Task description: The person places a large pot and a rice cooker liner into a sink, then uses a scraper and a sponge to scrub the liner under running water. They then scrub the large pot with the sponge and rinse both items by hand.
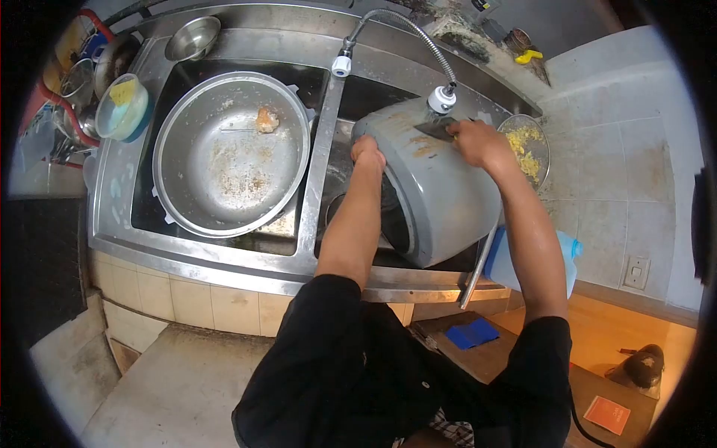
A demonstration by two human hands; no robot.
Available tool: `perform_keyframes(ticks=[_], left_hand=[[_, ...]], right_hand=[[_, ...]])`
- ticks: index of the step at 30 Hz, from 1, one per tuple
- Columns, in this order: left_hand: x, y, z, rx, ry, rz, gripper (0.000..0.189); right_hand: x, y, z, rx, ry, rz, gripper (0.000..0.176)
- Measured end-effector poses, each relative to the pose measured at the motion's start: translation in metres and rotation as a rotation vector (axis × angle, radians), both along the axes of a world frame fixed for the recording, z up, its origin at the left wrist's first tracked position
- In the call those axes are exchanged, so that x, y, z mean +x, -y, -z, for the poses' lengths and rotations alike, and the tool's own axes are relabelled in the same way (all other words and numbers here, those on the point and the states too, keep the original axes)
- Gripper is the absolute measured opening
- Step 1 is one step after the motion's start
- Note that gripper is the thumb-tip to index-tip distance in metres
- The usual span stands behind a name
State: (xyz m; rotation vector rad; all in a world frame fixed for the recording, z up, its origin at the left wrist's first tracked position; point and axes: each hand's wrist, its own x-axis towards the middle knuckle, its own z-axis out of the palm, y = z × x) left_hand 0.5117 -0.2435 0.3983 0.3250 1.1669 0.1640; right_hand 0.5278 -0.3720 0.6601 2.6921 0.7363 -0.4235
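A large grey metal pot (455, 198) lies tilted on its side over the right sink basin, its mouth toward the lower left. My left hand (367, 153) is closed around its upper rim. My right hand (482, 143) grips a dark flat piece (435, 128) against the outside of the pot, beside brown stains; its exact kind is not clear. Just above that spot hangs the white nozzle (441, 98) of a flexible metal faucet (407, 19). The inside of the pot is mostly hidden.
A wide metal basin (231, 153) with a brown lump (267, 120) sits over the left sink. Nearby are a small metal bowl (193, 39) and a plastic tub (123, 108) with a yellow sponge. At right are a strainer (526, 149) with yellow scraps and a blue jug (515, 261).
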Motion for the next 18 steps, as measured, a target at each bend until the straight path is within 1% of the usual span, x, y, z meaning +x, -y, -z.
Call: perform_keyframes(ticks=[1,2,3,4,5,7,8,9,11,12,13,16,17,18], left_hand=[[0.005,-0.001,0.012,-0.054,0.105,-0.095,0.046],[0.012,-0.002,0.023,-0.056,0.105,-0.102,0.046],[0.019,-0.004,0.033,-0.072,-0.006,-0.066,0.042],[0.021,-0.008,0.033,-0.092,-0.118,-0.030,0.040],[0.020,-0.011,0.033,-0.100,-0.123,-0.035,0.040],[0.011,-0.010,0.016,-0.167,-0.008,-0.075,0.040],[0.009,-0.007,0.011,-0.175,-0.008,-0.073,0.040],[0.010,-0.006,0.010,-0.169,-0.011,-0.092,0.039],[0.014,-0.010,0.012,-0.166,-0.022,-0.131,0.039],[0.015,-0.010,0.016,-0.156,-0.050,-0.101,0.038],[0.015,-0.010,0.018,-0.147,-0.078,-0.065,0.038],[0.012,-0.004,0.015,-0.108,-0.089,-0.097,0.036],[0.012,-0.004,0.012,-0.117,-0.090,-0.099,0.036],[0.013,-0.004,0.015,-0.191,-0.031,-0.144,0.036]], right_hand=[[0.002,-0.002,-0.003,-0.004,0.000,-0.006,0.033],[0.005,-0.005,-0.008,-0.121,-0.028,-0.026,0.033],[0.009,-0.012,-0.016,-0.239,-0.056,-0.049,0.032],[0.003,-0.013,-0.033,-0.330,-0.152,-0.123,0.032],[0.001,-0.019,-0.034,-0.338,-0.156,-0.128,0.032],[-0.007,-0.029,-0.032,-0.242,-0.094,-0.006,0.033],[0.003,-0.031,-0.015,-0.213,-0.059,-0.063,0.033],[0.001,-0.038,-0.016,-0.218,-0.058,-0.070,0.033],[-0.010,-0.060,-0.022,-0.325,-0.047,-0.052,0.034],[-0.024,-0.067,-0.037,-0.346,-0.076,-0.039,0.033],[-0.025,-0.070,-0.037,-0.350,-0.085,-0.045,0.033],[-0.024,-0.070,-0.032,-0.372,-0.094,-0.019,0.033],[-0.015,-0.076,-0.026,-0.336,-0.071,-0.048,0.032],[-0.011,-0.080,-0.022,-0.298,-0.051,-0.076,0.032]])
